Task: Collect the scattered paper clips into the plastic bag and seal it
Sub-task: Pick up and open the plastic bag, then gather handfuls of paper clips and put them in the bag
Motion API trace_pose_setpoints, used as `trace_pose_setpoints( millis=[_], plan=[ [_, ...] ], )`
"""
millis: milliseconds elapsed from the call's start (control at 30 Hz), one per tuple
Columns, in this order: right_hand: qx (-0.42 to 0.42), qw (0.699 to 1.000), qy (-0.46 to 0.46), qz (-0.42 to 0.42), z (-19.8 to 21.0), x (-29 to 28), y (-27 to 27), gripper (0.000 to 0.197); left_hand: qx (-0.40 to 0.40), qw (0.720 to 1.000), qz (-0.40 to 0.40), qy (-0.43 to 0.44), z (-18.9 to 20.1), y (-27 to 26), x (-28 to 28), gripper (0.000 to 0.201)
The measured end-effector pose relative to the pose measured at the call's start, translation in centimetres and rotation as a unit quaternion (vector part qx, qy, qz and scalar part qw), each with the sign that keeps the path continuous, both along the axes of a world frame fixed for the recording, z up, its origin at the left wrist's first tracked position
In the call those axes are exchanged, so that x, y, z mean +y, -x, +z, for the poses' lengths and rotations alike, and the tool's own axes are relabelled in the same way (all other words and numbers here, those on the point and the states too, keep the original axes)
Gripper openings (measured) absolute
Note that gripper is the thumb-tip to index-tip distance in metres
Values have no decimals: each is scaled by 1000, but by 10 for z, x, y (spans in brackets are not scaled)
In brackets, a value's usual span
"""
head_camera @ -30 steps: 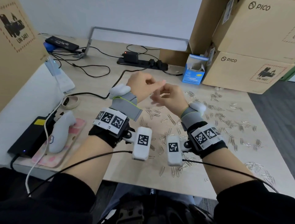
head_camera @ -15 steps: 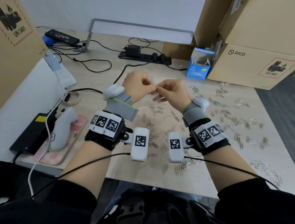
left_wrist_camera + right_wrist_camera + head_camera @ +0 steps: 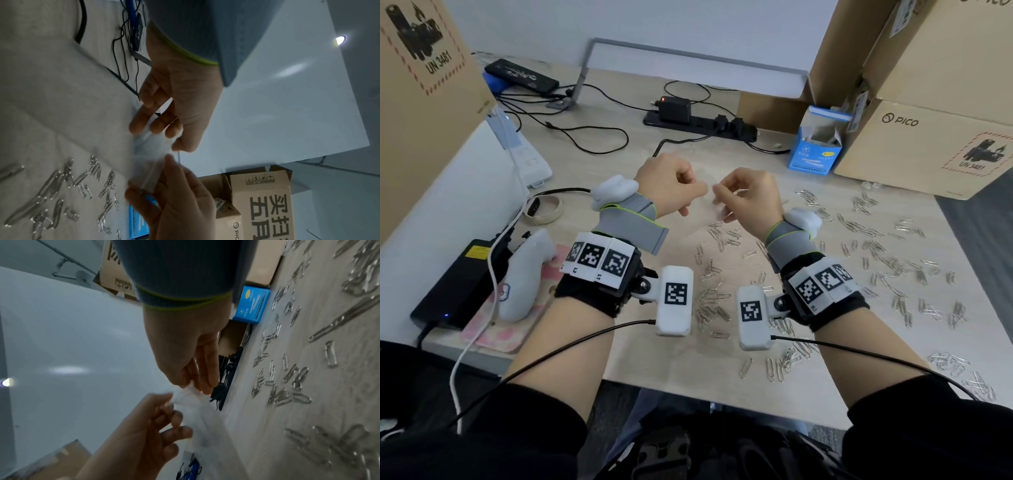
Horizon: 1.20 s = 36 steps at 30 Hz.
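Note:
A small clear plastic bag [image 3: 152, 162] hangs between my two hands above the table. My left hand [image 3: 688, 202] pinches one side of its top edge with thumb and curled fingers [image 3: 141, 123]. From the other side my right hand [image 3: 722, 198] pinches the same edge [image 3: 195, 386]. In the right wrist view the bag [image 3: 197, 410] shows as a see-through film between both hands. Several silver paper clips [image 3: 876, 253] lie scattered over the wooden table [image 3: 681, 359], mostly under and right of my hands, and also show in the wrist views [image 3: 61, 194] [image 3: 287, 386].
A blue paper clip box [image 3: 816, 150] stands open at the back right beside large cardboard boxes [image 3: 928, 144]. A power strip [image 3: 698, 120] and cables lie at the back. At the left are a white controller [image 3: 524, 274], a black adapter [image 3: 448, 291] and a tape roll [image 3: 544, 209].
Both hands stay raised together on the bag. Their fingertips, touching one second ago, now stand slightly apart. The head view has shifted a little.

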State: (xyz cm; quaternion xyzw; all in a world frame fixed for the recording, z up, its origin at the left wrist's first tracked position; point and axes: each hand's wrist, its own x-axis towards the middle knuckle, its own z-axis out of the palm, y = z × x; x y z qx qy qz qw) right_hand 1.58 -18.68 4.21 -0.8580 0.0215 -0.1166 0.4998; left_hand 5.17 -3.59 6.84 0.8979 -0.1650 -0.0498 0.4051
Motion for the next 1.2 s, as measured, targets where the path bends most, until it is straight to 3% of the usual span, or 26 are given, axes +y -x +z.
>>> trace_pose_setpoints(
  millis=[133,233,533,700,867,1100,1200],
  plan=[
    [-16,1000,-3,13,2,11,-2,9,92,996,-6,0,-3,1,2,37],
    [-13,999,-39,15,0,13,-1,15,104,995,-9,-9,-3,-1,12,32],
    [26,999,-16,-21,-11,6,-5,20,24,997,67,-41,3,-9,24,24],
    [101,991,-80,24,-17,11,-1,19,22,998,62,-11,-2,-8,21,21],
    [134,988,-60,49,-25,14,8,17,9,996,77,-47,-18,-6,19,18],
    [148,985,-83,13,-31,-7,25,12,40,993,104,-26,-57,-13,27,33],
    [154,984,-91,-8,-36,-19,34,4,17,995,103,-3,-58,-10,17,37]
  ],
)
